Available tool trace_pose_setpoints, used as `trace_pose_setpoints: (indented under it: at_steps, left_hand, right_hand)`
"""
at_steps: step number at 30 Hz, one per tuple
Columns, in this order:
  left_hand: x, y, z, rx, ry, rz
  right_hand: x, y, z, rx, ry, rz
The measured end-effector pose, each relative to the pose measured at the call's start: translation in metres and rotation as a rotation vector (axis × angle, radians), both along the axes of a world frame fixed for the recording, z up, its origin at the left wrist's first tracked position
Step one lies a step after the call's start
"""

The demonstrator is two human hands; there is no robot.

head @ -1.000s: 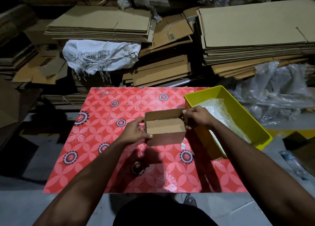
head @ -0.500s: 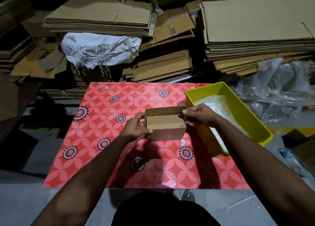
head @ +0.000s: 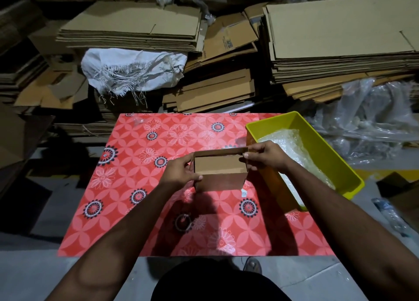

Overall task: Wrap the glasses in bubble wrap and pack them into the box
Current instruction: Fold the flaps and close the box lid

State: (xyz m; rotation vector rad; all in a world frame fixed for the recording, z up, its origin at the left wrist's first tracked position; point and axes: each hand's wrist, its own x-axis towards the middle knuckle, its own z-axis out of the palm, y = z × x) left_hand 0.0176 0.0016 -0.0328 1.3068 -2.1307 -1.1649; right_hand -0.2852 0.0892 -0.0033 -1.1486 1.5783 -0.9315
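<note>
A small brown cardboard box (head: 220,176) stands on the red flowered table (head: 140,187), held between both hands. My left hand (head: 181,172) grips its left side, thumb across the near left corner. My right hand (head: 264,156) pinches the far right corner at the raised back flap. An inner flap lies folded across the opening, so the inside is hidden. Bubble wrap (head: 292,155) lies in the yellow plastic tub (head: 328,151) at the right. No glass is visible.
Stacks of flattened cardboard (head: 340,40) and a frayed white sack (head: 133,71) fill the space behind the table. Clear plastic sheeting (head: 371,119) lies at the right. A small white sticker (head: 244,193) sits on the table by the box. Grey floor surrounds the table.
The box stays in both hands at the same place beside the tub. My right fingers have shifted a little along the back flap's right corner. The view has tilted slightly.
</note>
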Motion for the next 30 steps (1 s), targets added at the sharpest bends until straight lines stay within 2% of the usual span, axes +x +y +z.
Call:
trace_pose_setpoints:
  at_steps: [9, 16, 22, 26, 30]
  left_hand:
    - [-0.003, 0.000, 0.008, 0.017, 0.037, 0.091]
    - [-0.003, 0.000, 0.010, -0.019, 0.026, 0.053]
    - [-0.001, -0.002, 0.006, -0.032, 0.028, 0.075]
    - [0.004, -0.007, 0.006, -0.081, -0.007, -0.010]
    - [0.008, -0.005, 0.000, -0.155, -0.057, -0.087]
  right_hand:
    - [0.000, -0.008, 0.004, 0.084, -0.079, -0.040]
    - [-0.005, -0.010, -0.001, 0.086, -0.079, -0.003]
    - [-0.010, -0.004, -0.016, 0.026, 0.104, 0.018]
    - [-0.012, -0.007, -0.015, 0.030, 0.204, 0.067]
    - [-0.015, -0.002, -0.013, 0.122, 0.062, 0.075]
